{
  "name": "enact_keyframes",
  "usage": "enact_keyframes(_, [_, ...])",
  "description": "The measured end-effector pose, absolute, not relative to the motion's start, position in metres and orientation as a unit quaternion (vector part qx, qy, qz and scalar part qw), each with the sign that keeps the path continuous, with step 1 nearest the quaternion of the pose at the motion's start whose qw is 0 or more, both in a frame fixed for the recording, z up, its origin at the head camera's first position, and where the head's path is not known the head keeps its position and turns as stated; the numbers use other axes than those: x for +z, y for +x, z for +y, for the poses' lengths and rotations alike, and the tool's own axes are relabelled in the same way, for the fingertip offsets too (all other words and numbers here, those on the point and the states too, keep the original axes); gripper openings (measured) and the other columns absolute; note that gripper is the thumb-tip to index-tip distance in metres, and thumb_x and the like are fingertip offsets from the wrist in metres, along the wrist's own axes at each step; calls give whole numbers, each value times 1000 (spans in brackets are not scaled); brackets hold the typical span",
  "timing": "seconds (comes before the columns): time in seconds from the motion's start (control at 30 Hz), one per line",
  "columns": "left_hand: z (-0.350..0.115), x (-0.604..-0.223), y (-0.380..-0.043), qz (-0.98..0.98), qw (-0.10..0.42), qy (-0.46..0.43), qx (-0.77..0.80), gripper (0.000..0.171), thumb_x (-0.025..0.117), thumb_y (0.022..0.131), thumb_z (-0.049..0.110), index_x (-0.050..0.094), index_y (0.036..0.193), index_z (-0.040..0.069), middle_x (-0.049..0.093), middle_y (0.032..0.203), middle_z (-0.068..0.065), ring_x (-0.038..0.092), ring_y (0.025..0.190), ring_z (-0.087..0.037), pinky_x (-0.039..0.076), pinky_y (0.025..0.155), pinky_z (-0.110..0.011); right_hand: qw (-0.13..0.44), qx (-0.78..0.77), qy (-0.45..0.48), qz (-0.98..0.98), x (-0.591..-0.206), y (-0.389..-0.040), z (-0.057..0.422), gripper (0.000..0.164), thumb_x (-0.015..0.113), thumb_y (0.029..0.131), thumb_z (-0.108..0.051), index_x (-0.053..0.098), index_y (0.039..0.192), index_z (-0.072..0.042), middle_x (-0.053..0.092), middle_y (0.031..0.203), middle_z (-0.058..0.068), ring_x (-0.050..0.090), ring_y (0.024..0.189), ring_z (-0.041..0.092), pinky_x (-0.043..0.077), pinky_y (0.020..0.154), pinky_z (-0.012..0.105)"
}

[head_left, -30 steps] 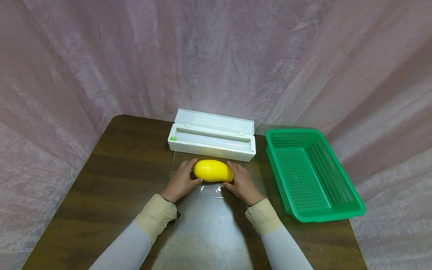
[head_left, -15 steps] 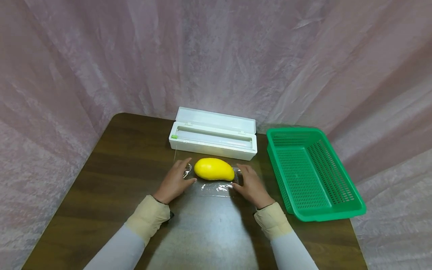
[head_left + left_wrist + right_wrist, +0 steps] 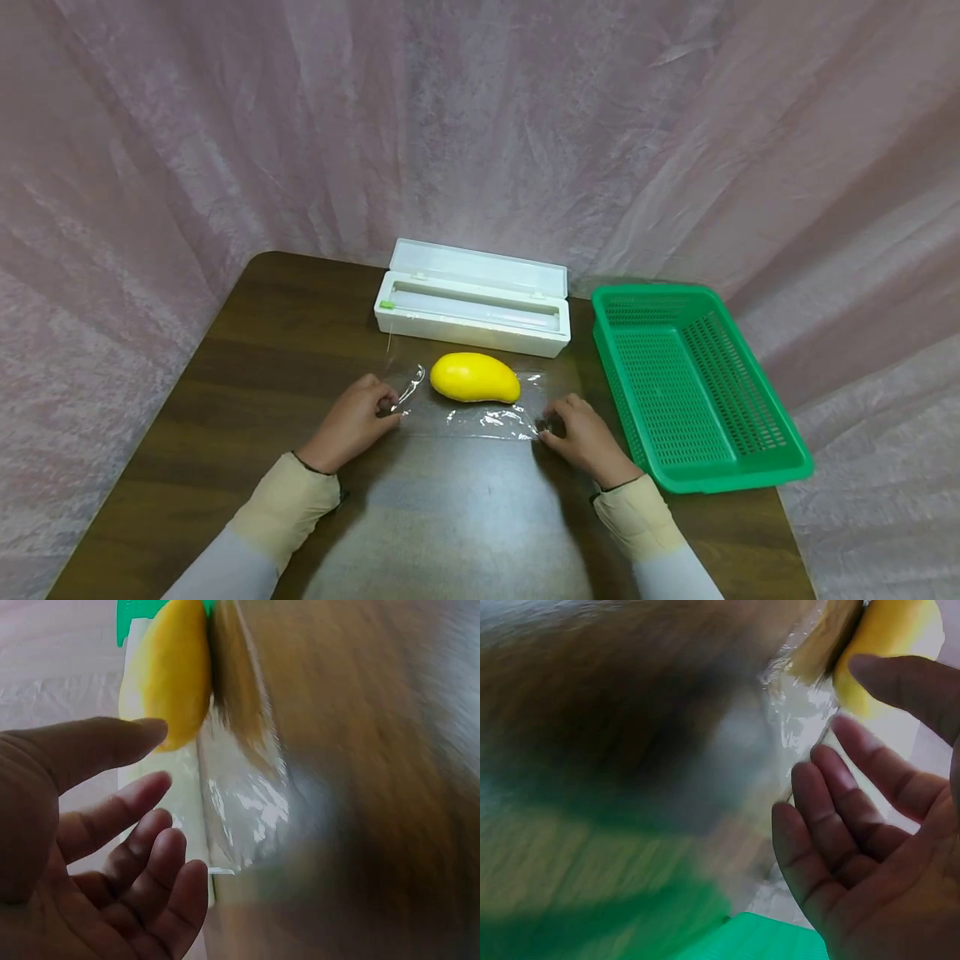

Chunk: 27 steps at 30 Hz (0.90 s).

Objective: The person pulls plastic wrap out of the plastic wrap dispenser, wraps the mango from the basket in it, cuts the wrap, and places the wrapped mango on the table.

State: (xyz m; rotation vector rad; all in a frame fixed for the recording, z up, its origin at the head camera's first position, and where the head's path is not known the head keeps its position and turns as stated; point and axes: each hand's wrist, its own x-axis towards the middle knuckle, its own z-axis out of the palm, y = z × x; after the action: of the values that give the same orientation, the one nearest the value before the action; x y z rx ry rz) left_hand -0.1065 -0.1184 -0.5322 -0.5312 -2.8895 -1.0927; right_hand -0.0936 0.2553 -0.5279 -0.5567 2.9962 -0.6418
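A yellow mango point(image 3: 475, 377) lies on a sheet of clear plastic wrap point(image 3: 465, 421) spread over the table. The sheet runs back to a white wrap dispenser point(image 3: 472, 335), whose lid stands raised and whose roll shows inside. My left hand point(image 3: 352, 423) is at the sheet's near left corner, thumb and fingers apart. At the near right corner is my right hand point(image 3: 585, 437), its fingers loosely bent. Both wrist views show a gap between thumb and fingertips, with the mango point(image 3: 172, 671) beyond the left thumb and the wrap point(image 3: 799, 712) beside the right fingers.
A green plastic basket point(image 3: 663, 392) stands on the right side of the brown wooden table point(image 3: 225, 400). Behind the table hangs a pink curtain point(image 3: 480, 125). A small green slider point(image 3: 386, 305) sits at the dispenser's left end.
Both hands have let go of the mango and moved outward and toward the body, to the near corners of the wrap. The mango stays in place on the sheet.
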Motion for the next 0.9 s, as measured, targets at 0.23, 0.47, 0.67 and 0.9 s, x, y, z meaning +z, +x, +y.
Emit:
enact_keyframes(0.23, [-133,-537,-97,-924,-23,-201,-326,18,79,74,12,65,85,9,49,79,-2,43,70,-14,39,63,-31,41,-220,-199,954,-531,-87,263,22,78,76,-16,63,91,-12,52,86,3,50,80,16,45,72,34])
enact_keyframes(0.47, [-142,-544,-90,-926,-33,-218,-308,19,81,73,15,67,86,10,50,79,-1,45,70,-13,41,64,-32,53,-225,-212,950,-536,-88,266,17,77,77,-13,63,87,-12,52,82,-1,50,74,11,46,67,28])
enact_keyframes(0.67, [-143,-550,-90,-930,-27,-216,-294,16,79,74,11,65,83,12,49,79,1,45,72,-13,41,66,-32,47,-210,-219,952,-540,-92,266,16,76,76,-8,62,81,-13,53,77,-2,51,69,10,46,63,26])
enact_keyframes(0.9, [-141,-555,-92,-932,7,-217,-291,17,77,74,7,62,75,15,48,75,4,47,71,-12,42,66,-33,36,-197,-222,954,-542,-93,266,16,75,77,-8,60,76,-15,51,74,-4,50,67,9,46,61,26])
